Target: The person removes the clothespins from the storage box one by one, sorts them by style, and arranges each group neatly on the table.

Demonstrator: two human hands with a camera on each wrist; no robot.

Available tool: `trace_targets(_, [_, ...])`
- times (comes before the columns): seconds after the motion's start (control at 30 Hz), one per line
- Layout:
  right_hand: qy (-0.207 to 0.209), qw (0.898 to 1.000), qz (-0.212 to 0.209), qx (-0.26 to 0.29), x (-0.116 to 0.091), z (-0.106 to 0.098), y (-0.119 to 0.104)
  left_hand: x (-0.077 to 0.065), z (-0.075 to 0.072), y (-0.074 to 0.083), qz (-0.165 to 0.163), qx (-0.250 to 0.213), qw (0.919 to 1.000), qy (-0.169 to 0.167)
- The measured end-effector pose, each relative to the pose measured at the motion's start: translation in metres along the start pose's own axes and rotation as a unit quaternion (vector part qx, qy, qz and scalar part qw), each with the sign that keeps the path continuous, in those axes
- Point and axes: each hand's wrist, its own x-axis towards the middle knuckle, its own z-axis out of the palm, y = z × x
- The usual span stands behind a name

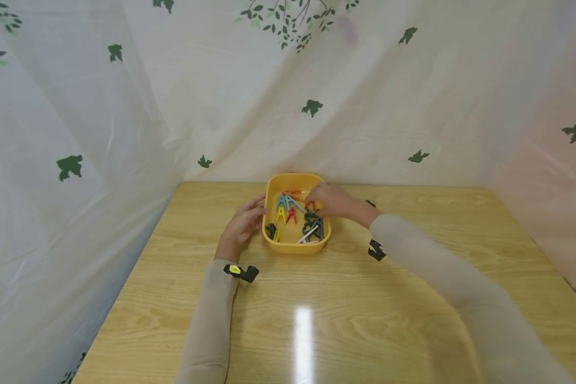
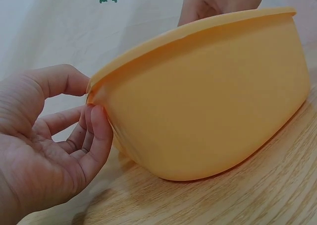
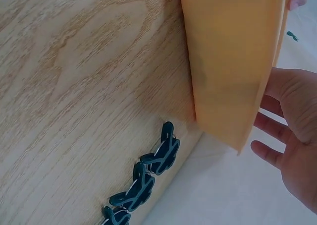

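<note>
A yellow plastic tub [image 1: 297, 248] stands on the table with several clothespins in it. My left hand [image 1: 244, 223] holds its left side; in the left wrist view the bent fingers [image 2: 99, 131] meet the wall just under the rim. My right hand [image 1: 333, 200] reaches over the right rim, fingers down among the pegs near a red clothespin [image 1: 312, 205]. Its fingertips are hidden, so I cannot tell whether they pinch one. Inside lie a blue clothespin [image 1: 282, 201], a yellow clothespin [image 1: 281, 214], a pink-red clothespin [image 1: 291, 215] and dark green clothespins [image 1: 314, 224].
Several dark green clothespins [image 3: 136, 188] lie in a row on the wooden table [image 1: 278, 309], near its back edge beside the tub. A pale curtain [image 1: 249, 117] with leaf prints hangs behind the table. Each wrist carries a black strap-on camera.
</note>
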Motion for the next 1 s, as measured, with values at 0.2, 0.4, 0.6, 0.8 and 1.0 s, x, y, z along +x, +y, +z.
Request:
trace_targets(0.2, [-0.023,1.000,-0.007,-0.017,0.008,0.005,0.001,0.001,0.002,-0.002,0.003,0.013,0.9999,-0.001])
trace_targets(0.4, [-0.040,0.997,-0.009,-0.067,0.015,0.008,0.002,0.001,0.003,-0.003,0.008,0.016,0.9998,-0.008])
trace_targets(0.6, [-0.057,0.995,-0.003,-0.080,0.019,0.007,0.001,0.002,0.003,-0.001,-0.002,0.015,0.9999,-0.002])
trace_targets(0.8, [-0.048,0.997,-0.007,-0.063,0.022,0.006,0.002,0.002,0.002,0.001,0.003,0.016,0.9999,0.002])
trace_targets(1.0, [-0.055,0.997,-0.010,-0.054,0.026,0.009,0.002,0.002,0.000,0.000,-0.004,0.015,0.9999,0.004])
